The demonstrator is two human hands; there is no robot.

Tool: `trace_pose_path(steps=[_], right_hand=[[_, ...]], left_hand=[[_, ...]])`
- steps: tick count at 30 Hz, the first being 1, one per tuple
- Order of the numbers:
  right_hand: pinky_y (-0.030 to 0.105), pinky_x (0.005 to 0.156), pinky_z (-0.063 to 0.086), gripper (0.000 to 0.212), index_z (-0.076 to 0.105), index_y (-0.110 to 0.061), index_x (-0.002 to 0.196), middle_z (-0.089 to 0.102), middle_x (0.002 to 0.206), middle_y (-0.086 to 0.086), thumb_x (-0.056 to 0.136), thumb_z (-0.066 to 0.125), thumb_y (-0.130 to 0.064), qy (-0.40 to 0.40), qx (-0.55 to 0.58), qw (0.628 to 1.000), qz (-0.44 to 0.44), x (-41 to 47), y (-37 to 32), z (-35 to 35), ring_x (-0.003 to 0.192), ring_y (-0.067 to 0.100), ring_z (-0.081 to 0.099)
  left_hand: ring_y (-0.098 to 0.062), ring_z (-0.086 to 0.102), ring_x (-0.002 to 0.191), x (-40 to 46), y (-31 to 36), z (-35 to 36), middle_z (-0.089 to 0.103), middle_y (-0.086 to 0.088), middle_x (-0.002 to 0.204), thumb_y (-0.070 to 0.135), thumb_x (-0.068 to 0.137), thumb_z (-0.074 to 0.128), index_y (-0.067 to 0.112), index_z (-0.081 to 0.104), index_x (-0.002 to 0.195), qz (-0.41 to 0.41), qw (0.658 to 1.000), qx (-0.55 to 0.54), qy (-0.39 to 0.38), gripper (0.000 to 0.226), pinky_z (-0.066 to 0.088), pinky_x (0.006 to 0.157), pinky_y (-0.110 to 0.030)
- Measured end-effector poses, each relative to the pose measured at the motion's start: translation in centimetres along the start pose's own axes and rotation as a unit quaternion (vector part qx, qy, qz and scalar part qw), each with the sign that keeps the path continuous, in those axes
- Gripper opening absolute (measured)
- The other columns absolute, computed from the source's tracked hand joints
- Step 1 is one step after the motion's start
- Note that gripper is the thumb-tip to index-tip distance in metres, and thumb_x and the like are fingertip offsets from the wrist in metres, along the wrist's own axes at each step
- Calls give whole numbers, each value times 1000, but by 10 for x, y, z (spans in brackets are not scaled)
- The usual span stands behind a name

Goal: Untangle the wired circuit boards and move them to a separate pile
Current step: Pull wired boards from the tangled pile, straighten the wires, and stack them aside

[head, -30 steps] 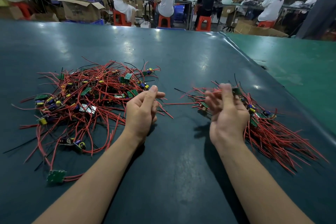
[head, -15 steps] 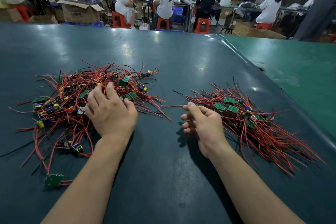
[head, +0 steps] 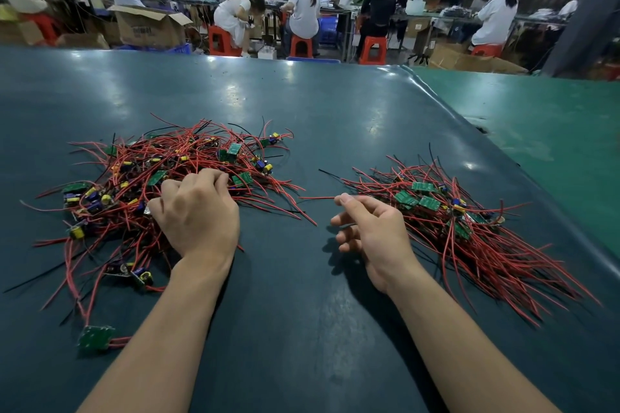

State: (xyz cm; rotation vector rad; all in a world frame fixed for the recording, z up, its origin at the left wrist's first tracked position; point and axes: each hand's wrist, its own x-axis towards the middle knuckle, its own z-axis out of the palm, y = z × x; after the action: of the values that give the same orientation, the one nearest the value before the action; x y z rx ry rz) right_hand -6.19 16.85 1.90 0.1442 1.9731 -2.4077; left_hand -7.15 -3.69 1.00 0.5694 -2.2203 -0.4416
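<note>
Tangled pile [head: 161,191] of wired circuit boards toward the left edge of the dark green table [head: 302,111]; sorted pile [head: 459,221] toward the right edge, wires combed roughly one way. Bare strip of table between the two.

Left hand [head: 198,214] palm-down on the near-right part of the tangled pile, fingers curled into the red wires; apparently gripping a board or its leads, though exactly what lies under the fingers cannot be told. Right hand [head: 372,231] low over the table just beside the sorted pile, fingers loosely bent, nothing held, one stray red wire [head: 315,198] running up to its fingertip.

One loose board [head: 95,339] near the front-left corner, its red leads trailing back toward the tangle.

Risks, as judgement:
- Lifting from the middle of the tangle likely to drag neighbours along, wires being looped over one another.
- Hard pull on snagged leads liable to strain solder joints or tear a wire off.
- Dragged cluster could sweep across the gap and foul the sorted pile.
- Stray wire by the right hand easily caught and pulled out of place.
</note>
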Motion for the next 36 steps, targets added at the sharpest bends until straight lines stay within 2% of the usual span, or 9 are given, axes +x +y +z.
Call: trace_pose_path(steps=[2, 5, 7, 13, 18, 24, 28, 33, 36], right_hand=[[20, 37, 42, 16, 66, -2, 95, 65, 58, 2, 95, 62, -18, -4, 1, 1000, 1, 0, 0, 0, 41, 11, 52], [20, 37, 41, 15, 65, -3, 93, 65, 58, 2, 95, 62, -17, -9, 8, 1000, 3, 0, 0, -1, 40, 11, 52], [20, 37, 41, 14, 66, -4, 93, 65, 58, 3, 95, 63, -17, -11, 9, 1000, 4, 0, 0, -1, 41, 11, 52], [20, 38, 42, 12, 67, -5, 93, 66, 59, 4, 94, 64, -16, -15, 6, 1000, 4, 0, 1, -2, 41, 11, 52], [20, 39, 42, 12, 67, -5, 93, 66, 60, 3, 94, 64, -17, -15, 1, 1000, 4, 1, 1, -3, 42, 11, 53], [20, 38, 41, 11, 68, -7, 90, 66, 59, 2, 93, 64, -17, -14, 0, 1000, 5, 3, 1, -2, 41, 11, 52], [20, 37, 41, 10, 68, -8, 89, 66, 59, 2, 93, 65, -17, -17, -8, 1000, 5, 4, 2, -1, 41, 11, 52], [20, 38, 41, 7, 67, -11, 98, 67, 69, 6, 93, 65, -13, -51, -32, 998, -17, 3, 4, -1, 43, 10, 53], [27, 44, 48, 38, 59, -19, 124, 65, 87, 11, 90, 66, -5, -113, -148, 979, -85, 0, 9, 2, 53, 13, 58]], left_hand=[[-38, 46, 112, 2, 0, 1, 62, -15, 115, 25, 92, 62, 13, 68, 111, -13, 1000, -4, -4, 23, 35, 89, -49], [-34, 29, 136, 8, -5, 3, 39, -15, 147, 32, 91, 57, 13, 44, 141, -33, 996, 29, -82, 55, 27, 106, -50], [-31, 26, 139, 8, -8, 6, 40, -10, 150, 34, 94, 52, 16, 44, 142, -3, 988, 82, -129, 52, 23, 108, -49], [-34, 44, 117, 10, -13, 8, 57, -7, 126, 34, 93, 60, 19, 69, 112, -1, 989, 86, -120, 26, 29, 99, -46], [-36, 51, 107, 10, -11, 4, 64, -11, 109, 30, 94, 61, 14, 73, 100, -13, 998, 22, -63, 21, 33, 90, -46], [-36, 57, 94, 5, 1, -1, 66, -12, 96, 26, 95, 59, 12, 70, 96, 61, 995, -76, 8, 18, 38, 85, -46], [-29, 62, 82, -4, 12, -4, 66, -8, 91, 17, 95, 60, 8, 69, 95, 179, 960, -207, 55, 13, 48, 77, -42], [-27, 63, 80, -21, 27, -5, 66, -10, 89, 6, 92, 65, 1, 71, 95, 266, 919, -290, 36, 8, 52, 73, -43], [-27, 63, 78, -33, 35, -9, 66, -11, 89, 3, 91, 64, -2, 69, 94, 348, 862, -368, -13, 8, 52, 71, -40]])
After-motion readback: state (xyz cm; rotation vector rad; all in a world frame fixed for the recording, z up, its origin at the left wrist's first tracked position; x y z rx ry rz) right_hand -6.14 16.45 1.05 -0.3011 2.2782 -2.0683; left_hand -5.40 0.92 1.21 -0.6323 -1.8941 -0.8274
